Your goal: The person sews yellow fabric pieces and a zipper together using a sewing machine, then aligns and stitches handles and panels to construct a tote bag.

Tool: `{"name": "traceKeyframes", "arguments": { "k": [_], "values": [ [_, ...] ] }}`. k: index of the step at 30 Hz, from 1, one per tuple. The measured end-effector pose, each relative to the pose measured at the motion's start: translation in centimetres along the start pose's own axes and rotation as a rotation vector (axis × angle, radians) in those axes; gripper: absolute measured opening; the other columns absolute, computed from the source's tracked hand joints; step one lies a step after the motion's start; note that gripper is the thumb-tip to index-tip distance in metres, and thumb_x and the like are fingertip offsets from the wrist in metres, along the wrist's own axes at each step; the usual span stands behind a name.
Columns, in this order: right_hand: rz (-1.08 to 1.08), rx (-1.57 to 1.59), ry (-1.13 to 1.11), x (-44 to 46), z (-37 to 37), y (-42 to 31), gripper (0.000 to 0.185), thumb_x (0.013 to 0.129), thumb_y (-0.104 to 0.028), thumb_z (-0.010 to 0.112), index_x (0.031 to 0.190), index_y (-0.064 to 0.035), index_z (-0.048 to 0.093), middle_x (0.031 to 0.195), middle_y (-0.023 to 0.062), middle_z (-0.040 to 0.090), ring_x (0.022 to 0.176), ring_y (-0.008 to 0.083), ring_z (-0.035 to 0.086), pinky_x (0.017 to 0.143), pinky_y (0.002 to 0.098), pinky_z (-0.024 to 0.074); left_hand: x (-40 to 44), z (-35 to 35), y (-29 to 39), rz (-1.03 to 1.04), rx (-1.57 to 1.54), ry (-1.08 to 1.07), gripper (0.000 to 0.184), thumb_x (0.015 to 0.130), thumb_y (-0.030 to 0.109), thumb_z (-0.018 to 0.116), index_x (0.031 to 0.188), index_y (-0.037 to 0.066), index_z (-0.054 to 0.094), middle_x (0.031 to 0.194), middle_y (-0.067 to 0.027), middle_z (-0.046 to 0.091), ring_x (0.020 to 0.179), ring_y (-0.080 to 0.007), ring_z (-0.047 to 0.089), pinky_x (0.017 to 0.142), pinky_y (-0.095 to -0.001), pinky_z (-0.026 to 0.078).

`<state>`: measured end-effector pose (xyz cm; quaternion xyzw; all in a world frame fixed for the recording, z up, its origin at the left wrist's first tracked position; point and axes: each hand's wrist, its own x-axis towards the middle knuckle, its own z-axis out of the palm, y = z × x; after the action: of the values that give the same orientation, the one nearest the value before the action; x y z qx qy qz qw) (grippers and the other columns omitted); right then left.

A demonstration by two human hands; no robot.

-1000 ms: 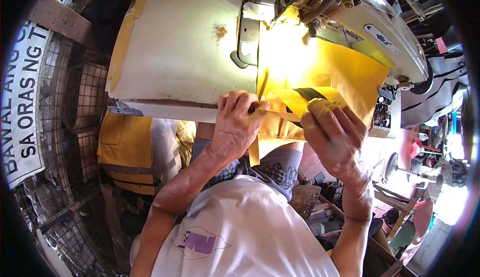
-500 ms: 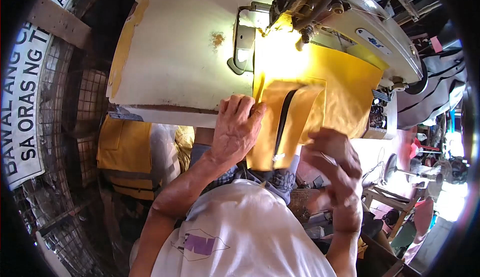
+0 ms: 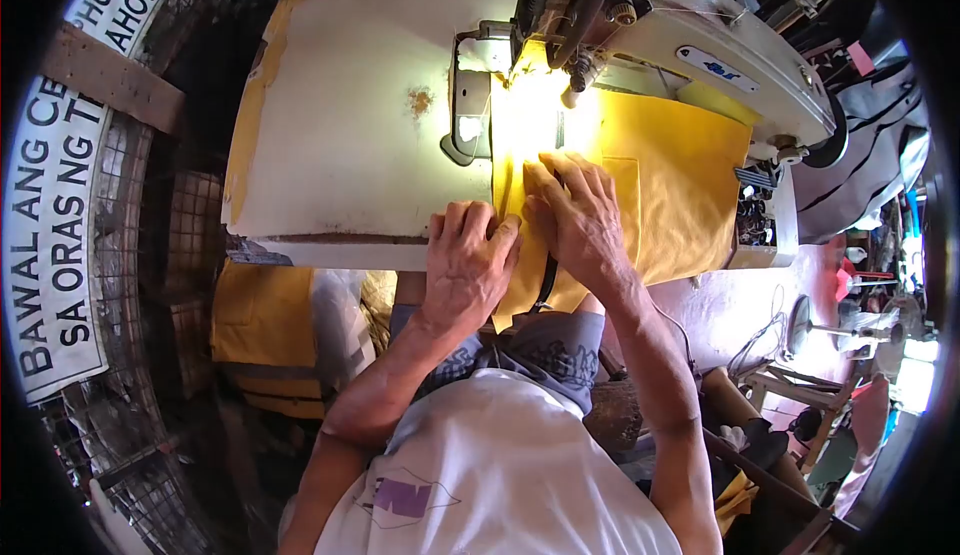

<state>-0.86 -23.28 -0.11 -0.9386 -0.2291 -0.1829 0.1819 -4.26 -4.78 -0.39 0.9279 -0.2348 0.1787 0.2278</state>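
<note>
Yellow fabric [image 3: 690, 180] lies under the lit head of a sewing machine [image 3: 720, 50] and hangs over the table's front edge. A black zipper strip [image 3: 547, 280] runs down its left part. My left hand [image 3: 470, 260] pinches the fabric's left edge between thumb and fingers at the table edge. My right hand [image 3: 580, 210] lies on the fabric and zipper with fingers stretched forward, just below the bright needle area. Glare hides the needle and the presser foot.
The pale table top [image 3: 350, 125] spreads to the left. Folded yellow fabric [image 3: 262, 315] sits below it at the left, near a wire grille with lettered signs [image 3: 60, 245]. At the right is a fan [image 3: 800, 325]. Another person's leg [image 3: 740, 405] shows at lower right.
The raised yellow flap with the zipper has come down flat. My right hand let go of it, swung low, then moved up and left onto the fabric. My left hand stays at the edge.
</note>
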Motion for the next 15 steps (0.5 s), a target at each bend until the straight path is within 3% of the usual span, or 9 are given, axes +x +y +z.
{"name": "traceKeyframes", "arguments": {
  "k": [4, 8, 11, 15],
  "values": [
    [-0.013, 0.032, 0.034, 0.4, -0.1, 0.0, 0.039, 0.090, -0.015, 0.072, 0.127, -0.0084, 0.066, 0.129, 0.0140, 0.062, 0.120, 0.0354, 0.057, 0.102, 0.0460, 0.0445, 0.0, -0.3, 0.0, -0.008, -0.027, -0.028, 0.024, 0.081, 0.013, 0.076, 0.104, 0.007, 0.070, 0.098, -0.0102, 0.054, 0.098, -0.0297, 0.054, 0.084, -0.0441, 0.044],
    [0.046, 0.135, -0.101, 1.9, -0.8, 1.1, 0.029, 0.089, -0.016, 0.070, 0.116, -0.0073, 0.066, 0.117, 0.0130, 0.062, 0.112, 0.0341, 0.056, 0.098, 0.0468, 0.0431, 0.3, -0.1, 0.0, -0.021, -0.074, -0.036, 0.023, 0.085, 0.011, 0.075, 0.107, 0.008, 0.070, 0.101, -0.0108, 0.056, 0.096, -0.0310, 0.055, 0.085, -0.0451, 0.045],
    [0.051, 0.139, 0.141, 2.5, 2.3, 2.4, 0.029, 0.090, -0.016, 0.069, 0.118, -0.0077, 0.066, 0.118, 0.0136, 0.062, 0.114, 0.0344, 0.056, 0.101, 0.0465, 0.0419, 1.2, 1.0, -0.3, -0.028, -0.052, -0.003, 0.028, 0.085, 0.008, 0.072, 0.112, 0.007, 0.067, 0.102, -0.0124, 0.056, 0.096, -0.0325, 0.056, 0.085, -0.0456, 0.045],
    [0.046, 0.154, 0.085, 2.4, 2.2, 2.4, 0.034, 0.093, -0.019, 0.066, 0.125, -0.0073, 0.064, 0.127, 0.0144, 0.060, 0.121, 0.0341, 0.053, 0.108, 0.0475, 0.0376, 3.8, 2.6, -0.9, -0.078, 0.028, 0.054, 0.034, 0.086, 0.005, 0.068, 0.119, 0.005, 0.061, 0.103, -0.0146, 0.056, 0.098, -0.0341, 0.057, 0.088, -0.0464, 0.046]
  ]
}}
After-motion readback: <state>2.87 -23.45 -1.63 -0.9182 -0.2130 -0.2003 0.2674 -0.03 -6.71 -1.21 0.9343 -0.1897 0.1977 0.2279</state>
